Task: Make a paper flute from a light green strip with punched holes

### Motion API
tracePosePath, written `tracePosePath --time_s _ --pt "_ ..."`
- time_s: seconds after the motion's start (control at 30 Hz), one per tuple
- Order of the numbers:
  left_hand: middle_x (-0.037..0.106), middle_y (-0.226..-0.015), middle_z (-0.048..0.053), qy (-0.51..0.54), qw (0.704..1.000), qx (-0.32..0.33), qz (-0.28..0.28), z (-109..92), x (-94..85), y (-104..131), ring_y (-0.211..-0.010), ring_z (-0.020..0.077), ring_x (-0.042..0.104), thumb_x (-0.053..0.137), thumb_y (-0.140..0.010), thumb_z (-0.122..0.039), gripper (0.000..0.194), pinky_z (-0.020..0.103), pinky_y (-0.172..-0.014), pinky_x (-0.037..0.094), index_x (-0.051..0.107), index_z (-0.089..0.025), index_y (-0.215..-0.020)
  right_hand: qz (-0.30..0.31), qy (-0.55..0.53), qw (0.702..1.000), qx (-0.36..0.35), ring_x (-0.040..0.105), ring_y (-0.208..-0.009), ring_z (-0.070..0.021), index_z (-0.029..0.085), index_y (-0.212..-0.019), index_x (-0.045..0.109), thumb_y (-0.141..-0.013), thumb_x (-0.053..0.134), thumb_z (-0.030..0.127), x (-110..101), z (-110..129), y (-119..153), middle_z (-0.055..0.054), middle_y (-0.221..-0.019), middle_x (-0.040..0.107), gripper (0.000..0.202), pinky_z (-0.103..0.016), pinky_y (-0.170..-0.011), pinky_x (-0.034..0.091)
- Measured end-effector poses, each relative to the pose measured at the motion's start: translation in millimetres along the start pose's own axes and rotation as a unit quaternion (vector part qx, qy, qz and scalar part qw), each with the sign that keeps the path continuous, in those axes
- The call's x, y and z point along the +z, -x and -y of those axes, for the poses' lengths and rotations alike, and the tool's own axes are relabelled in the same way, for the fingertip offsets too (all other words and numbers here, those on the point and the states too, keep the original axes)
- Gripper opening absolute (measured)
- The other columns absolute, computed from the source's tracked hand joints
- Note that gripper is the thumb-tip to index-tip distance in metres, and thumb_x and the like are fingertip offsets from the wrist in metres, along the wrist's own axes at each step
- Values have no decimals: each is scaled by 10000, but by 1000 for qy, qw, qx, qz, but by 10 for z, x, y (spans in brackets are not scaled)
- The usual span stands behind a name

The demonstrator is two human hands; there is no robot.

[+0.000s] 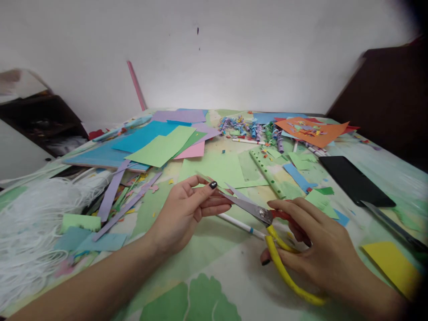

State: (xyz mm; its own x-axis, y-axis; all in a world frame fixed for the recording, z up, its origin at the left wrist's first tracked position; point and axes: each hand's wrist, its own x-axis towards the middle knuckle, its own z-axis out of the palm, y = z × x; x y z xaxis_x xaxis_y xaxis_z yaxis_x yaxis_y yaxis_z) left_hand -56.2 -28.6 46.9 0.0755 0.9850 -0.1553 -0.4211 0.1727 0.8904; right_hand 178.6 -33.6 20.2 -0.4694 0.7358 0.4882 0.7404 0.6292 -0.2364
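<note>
My left hand (pixel 185 207) is closed, pinching a thin, pale green paper strip (pixel 204 177) between thumb and fingers. In my right hand (pixel 323 243) is a pair of scissors (pixel 254 210) with one red and one yellow handle. The blades stand a little apart and point left, their tips by the strip at my left fingertips. Whether the blades touch the paper I cannot tell. Below the scissors a white stick with a blue band (pixel 239 224) lies on the table. Behind my left hand lies a light green paper sheet (pixel 214 167).
Stacked coloured papers (pixel 160 145) lie back left, near white string (pixel 30 223) and purple strips (pixel 113 191). Curled paper pieces (pixel 254 129) and an orange sheet with scraps (pixel 326 139) sit at the back. A black phone-like slab (pixel 354 178) and a blade (pixel 391 220) lie right.
</note>
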Motion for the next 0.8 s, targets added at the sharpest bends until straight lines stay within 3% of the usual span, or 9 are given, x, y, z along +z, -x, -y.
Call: tracePosePath --time_s 0.27,0.43,0.8 --pt "709 -771 66 45 998 -29 -22 10 -3 0 -720 163 703 651 -764 -108 58 235 -678 584 622 -91 -812 -48 22 998 -29 542 -588 -117 171 -1107 580 -699 702 456 21 -3 22 -79 -945 623 512 -227 -442 422" --pt "715 -830 106 63 996 -50 -34 11 -14 -20 -726 193 710 598 -790 -85 63 255 -664 592 624 -82 -848 -51 27 998 -35 536 -549 -106 169 -1097 594 -717 683 467 24 2 5 -82 -936 633 491 -225 -419 415" --pt "708 -864 84 68 997 -42 -24 22 -22 -3 -736 186 711 604 -782 -68 78 258 -696 595 621 -100 -851 -47 -4 998 -44 631 -664 -155 219 -1168 575 -742 687 366 22 -8 24 -85 -957 639 464 -250 -512 515"
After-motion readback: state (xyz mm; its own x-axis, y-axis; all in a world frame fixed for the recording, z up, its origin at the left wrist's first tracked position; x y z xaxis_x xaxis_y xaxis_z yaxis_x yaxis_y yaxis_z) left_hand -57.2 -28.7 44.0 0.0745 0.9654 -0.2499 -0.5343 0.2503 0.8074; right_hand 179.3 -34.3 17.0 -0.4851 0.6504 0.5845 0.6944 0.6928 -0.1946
